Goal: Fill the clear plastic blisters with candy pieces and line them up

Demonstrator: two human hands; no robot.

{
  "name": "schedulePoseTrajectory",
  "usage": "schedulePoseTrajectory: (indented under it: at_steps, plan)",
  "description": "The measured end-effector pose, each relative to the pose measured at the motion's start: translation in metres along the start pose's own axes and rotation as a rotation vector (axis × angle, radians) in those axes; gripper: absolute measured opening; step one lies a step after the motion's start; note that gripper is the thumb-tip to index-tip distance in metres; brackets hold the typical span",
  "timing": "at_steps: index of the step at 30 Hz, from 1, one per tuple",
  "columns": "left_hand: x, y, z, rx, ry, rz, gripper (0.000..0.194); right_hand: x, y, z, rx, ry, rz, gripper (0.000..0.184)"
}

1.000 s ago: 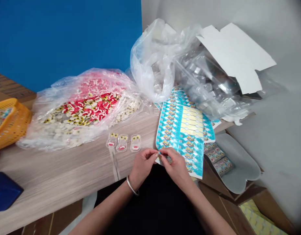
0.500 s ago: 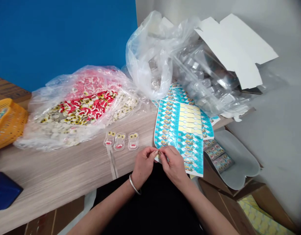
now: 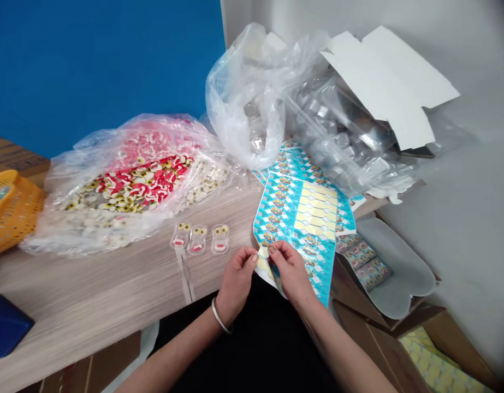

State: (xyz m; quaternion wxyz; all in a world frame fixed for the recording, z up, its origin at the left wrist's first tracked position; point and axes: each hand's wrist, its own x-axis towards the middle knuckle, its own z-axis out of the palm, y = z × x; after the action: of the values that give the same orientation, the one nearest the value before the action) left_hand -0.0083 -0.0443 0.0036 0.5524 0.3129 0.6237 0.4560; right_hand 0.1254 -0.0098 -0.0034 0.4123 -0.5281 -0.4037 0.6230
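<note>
Head view, from where I stand: the person's left hand [image 3: 235,284], with a metal bangle [image 3: 219,317] on the wrist, and right hand [image 3: 290,271] are close together at the near end of a glossy blue printed sheet [image 3: 301,232]. That sheet lies on other printed sheets at the corner of the counter [image 3: 92,286], its near end lifted off the stack. The right grip looks clenched on the sheet's near edge, pinched between thumb and fingers. The left fingertips are right at that edge, but I can't tell whether they're holding it.

A hard or uneven pull could tear or crease the thin sheet. Its loose end could also drag the stack toward the counter's edge and the cardboard box [image 3: 370,338] below. A careless elbow might catch the three clear candy packets [image 3: 196,239] lying left of the hands, or the big plastic bag of candy [image 3: 124,185].
</note>
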Motion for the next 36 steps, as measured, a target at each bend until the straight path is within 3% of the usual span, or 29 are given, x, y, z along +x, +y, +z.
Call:
schedulePoseTrajectory:
  at_steps: [2,4,7,9,10,12,15,18,22,25,28,31,33,36]
  plan:
    - [-0.002,0.001,-0.008,0.105,-0.003,0.014,0.019,0.003,0.001,-0.003,0.039,0.026,0.016,0.027]
    - [-0.005,0.003,-0.017,0.308,0.052,0.136,0.013,0.005,0.001,-0.006,0.077,0.038,0.034,0.027]
    - [-0.008,0.011,-0.024,0.716,0.117,0.647,0.022,0.008,-0.001,-0.009,0.068,-0.009,0.034,0.028]
    - [-0.009,0.016,-0.025,0.899,-0.024,1.02,0.029,0.009,-0.002,-0.011,0.046,-0.047,0.011,0.029]
    - [-0.008,0.019,-0.024,0.958,-0.133,1.14,0.027,0.009,-0.002,-0.012,0.041,-0.052,-0.001,0.029]
    - [-0.005,0.023,-0.02,1.04,-0.314,1.222,0.022,0.011,-0.002,-0.016,0.051,-0.032,-0.01,0.027]
    - [0.002,0.023,-0.013,1.161,-0.444,1.043,0.019,0.018,-0.005,-0.024,0.129,0.007,0.021,0.026]
    - [0.01,0.017,-0.001,1.255,-0.455,0.856,0.028,0.024,-0.022,-0.03,0.28,0.134,-0.041,0.026]
    - [0.021,0.013,0.018,1.196,-0.413,0.768,0.037,0.021,-0.06,-0.029,0.307,0.34,-0.428,0.016]
    - [0.024,0.024,0.02,0.766,-0.385,0.571,0.032,0.013,-0.069,-0.018,-0.095,0.418,-0.789,0.006]
    - [0.012,0.041,0.006,-0.029,-0.248,0.184,0.032,0.009,-0.054,0.005,-0.596,0.189,-1.057,0.018]
    - [-0.009,0.05,-0.022,-0.64,-0.08,-0.101,0.028,0.004,-0.033,0.036,-0.789,-0.063,-1.203,0.027]
    - [-0.019,0.05,-0.046,-0.762,0.056,-0.175,0.019,0.002,-0.025,0.056,-0.833,-0.257,-1.199,0.03]
    - [-0.02,0.044,-0.082,-0.769,0.275,-0.193,0.026,0.008,-0.021,0.075,-0.826,-0.533,-1.076,0.037]
